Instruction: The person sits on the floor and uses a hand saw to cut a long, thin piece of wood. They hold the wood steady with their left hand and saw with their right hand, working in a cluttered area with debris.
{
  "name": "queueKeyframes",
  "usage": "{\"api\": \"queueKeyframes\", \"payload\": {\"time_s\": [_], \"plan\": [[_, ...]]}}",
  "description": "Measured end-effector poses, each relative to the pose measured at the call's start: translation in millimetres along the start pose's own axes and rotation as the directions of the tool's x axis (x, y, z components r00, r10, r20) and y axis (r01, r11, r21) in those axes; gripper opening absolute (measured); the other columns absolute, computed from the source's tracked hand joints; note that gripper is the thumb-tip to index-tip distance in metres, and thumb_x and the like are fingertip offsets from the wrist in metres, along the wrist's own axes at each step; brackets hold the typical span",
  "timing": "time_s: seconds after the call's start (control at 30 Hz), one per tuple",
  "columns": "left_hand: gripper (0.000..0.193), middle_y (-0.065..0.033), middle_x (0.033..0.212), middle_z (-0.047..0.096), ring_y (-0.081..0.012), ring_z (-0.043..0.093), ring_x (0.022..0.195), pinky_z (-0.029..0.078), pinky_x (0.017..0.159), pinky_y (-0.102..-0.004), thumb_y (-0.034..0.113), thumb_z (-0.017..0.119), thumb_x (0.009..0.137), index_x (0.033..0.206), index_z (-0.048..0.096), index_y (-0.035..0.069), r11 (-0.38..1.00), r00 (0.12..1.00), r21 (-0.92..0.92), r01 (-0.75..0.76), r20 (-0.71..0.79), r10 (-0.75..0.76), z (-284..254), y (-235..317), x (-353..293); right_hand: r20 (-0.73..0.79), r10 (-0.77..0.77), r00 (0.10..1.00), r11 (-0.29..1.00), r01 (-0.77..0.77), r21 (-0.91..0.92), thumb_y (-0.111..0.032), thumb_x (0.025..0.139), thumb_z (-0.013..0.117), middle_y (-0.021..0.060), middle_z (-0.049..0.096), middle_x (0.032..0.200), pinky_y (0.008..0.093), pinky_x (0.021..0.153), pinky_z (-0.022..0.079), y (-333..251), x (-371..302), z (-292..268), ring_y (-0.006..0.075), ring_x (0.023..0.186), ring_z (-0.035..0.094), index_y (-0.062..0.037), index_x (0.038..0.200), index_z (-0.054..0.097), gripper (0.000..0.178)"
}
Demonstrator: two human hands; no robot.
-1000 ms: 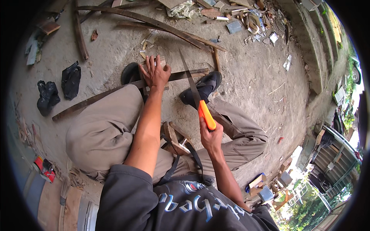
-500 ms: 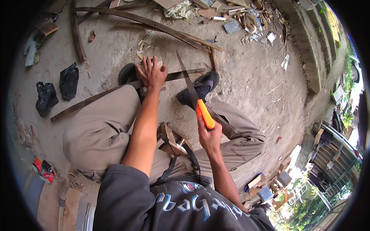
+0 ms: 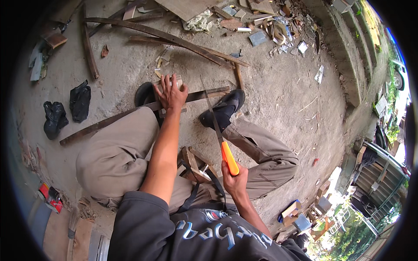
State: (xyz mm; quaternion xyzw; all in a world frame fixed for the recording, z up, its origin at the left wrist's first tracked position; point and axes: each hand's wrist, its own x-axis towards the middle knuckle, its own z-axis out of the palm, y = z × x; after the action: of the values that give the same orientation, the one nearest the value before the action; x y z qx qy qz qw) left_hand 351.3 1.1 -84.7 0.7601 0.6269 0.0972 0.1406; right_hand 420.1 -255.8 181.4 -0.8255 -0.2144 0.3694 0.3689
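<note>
One saw [image 3: 226, 150] I see, gripped in the right hand [image 3: 235, 179], over the plank [image 3: 196, 96]; the left hand [image 3: 172, 95] rests wide-fingered on the block [image 3: 179, 81].

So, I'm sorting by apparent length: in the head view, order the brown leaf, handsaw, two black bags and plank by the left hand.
Plank
Handsaw
Left black bag and right black bag, too alike to rank
Brown leaf

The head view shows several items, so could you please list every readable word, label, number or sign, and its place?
Dark shirt: large, silvery, blue-edged lettering; wording not copied here.
Pale scrap beyond the left hand: any print too small.
Red package, lower left: any print too small.
Orange saw handle: no lettering legible.
</note>
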Motion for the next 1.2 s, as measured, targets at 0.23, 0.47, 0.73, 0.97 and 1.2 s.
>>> {"api": "queueKeyframes", "payload": {"time_s": [0.23,0.47,0.73,0.97,1.2], "plan": [[0.061,-0.0105,0.149,0.046,-0.0269,0.031,0.147,0.007,0.12,-0.061,0.042,0.058,0.086,0.14,0.053,0.015,1.0,1.0,0.024,0.009,0.014,-0.009,4,-2,-7,0.018,-0.007,1.0,1.0,0.007,0.0,-0.016,0.093,0.069,0.0033,0.052,0.056,0.028,0.052,0.04,-15,23,8,0.0053,0.057,0.048,0.0043,0.08,0.064,0.025],[0.062,-0.01,0.148,0.046,-0.027,0.03,0.147,0.007,0.12,-0.0617,0.044,0.059,0.085,0.139,0.053,0.014,1.0,1.0,-0.001,-0.01,-0.015,0.01,2,-3,0,0.002,0.026,1.0,0.999,-0.026,-0.023,-0.018,0.095,0.067,0.0053,0.055,0.058,0.0292,0.053,0.042,-12,25,0,0.007,0.057,0.049,0.0051,0.081,0.065,0.027],[0.063,-0.0093,0.147,0.047,-0.0275,0.03,0.147,0.006,0.12,-0.0614,0.046,0.061,0.085,0.139,0.054,0.015,1.0,0.999,-0.005,-0.018,-0.032,0.018,2,-4,-2,-0.013,-0.017,1.0,0.999,0.017,-0.046,-0.012,0.094,0.067,0.0062,0.059,0.061,0.028,0.056,0.044,8,-6,-9,0.0065,0.06,0.054,0.0052,0.085,0.066,0.02],[0.063,-0.0097,0.146,0.048,-0.0261,0.03,0.147,0.005,0.12,-0.0616,0.046,0.061,0.085,0.139,0.054,0.014,1.0,0.999,0.011,-0.024,-0.03,0.024,7,-2,5,0.017,-0.05,0.999,0.999,0.05,0.022,-0.017,0.096,0.066,0.0017,0.05,0.058,0.0296,0.052,0.039,-4,84,31,0.0072,0.057,0.042,0.0046,0.079,0.061,0.028],[0.062,-0.0084,0.145,0.048,-0.0261,0.033,0.145,0.006,0.121,-0.0606,0.047,0.061,0.086,0.14,0.054,0.015,0.999,1.0,0.033,-0.018,-0.023,0.019,-4,-1,6,-0.009,-0.032,0.999,0.997,0.031,-0.071,-0.009,0.094,0.066,0.0058,0.06,0.062,0.0273,0.056,0.046,26,-6,-13,0.0067,0.061,0.057,0.0056,0.087,0.067,0.016]]}}
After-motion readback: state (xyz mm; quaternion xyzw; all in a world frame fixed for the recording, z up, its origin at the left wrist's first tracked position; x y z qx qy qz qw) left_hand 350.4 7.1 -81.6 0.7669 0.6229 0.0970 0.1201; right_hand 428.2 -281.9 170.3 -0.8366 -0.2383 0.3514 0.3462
